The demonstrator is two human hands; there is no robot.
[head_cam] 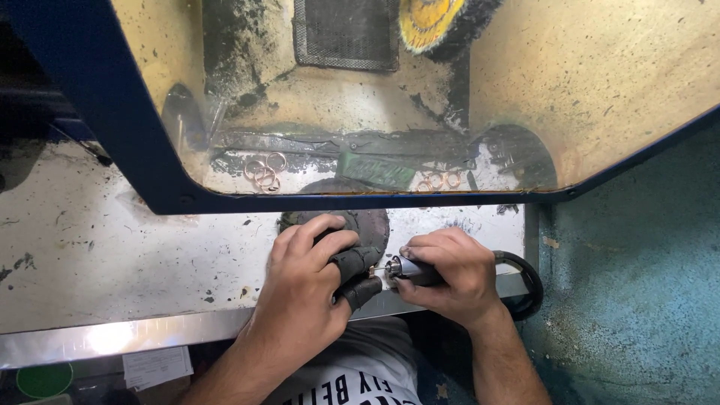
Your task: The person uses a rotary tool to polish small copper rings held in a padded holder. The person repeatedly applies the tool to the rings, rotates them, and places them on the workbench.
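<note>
My left hand [307,289] rests at the front edge of the white workbench [112,255]. Its thumb and forefinger wear dark finger guards and pinch a small gold-coloured piece [372,271], mostly hidden. My right hand [450,274] grips a slim rotary handpiece [409,268] like a pen. The tool's thin tip points left and meets the small piece. A black hose [525,274] loops out from behind the right hand. Both hands sit over a dark round pad [367,221].
A blue-framed, dust-stained clear hood [150,150] covers the back of the bench. Under it lie a few gold rings on the left [264,171], more rings [439,180] on the right, a green block [375,171] and a yellow buffing wheel [431,22]. A teal wall [637,262] stands at right.
</note>
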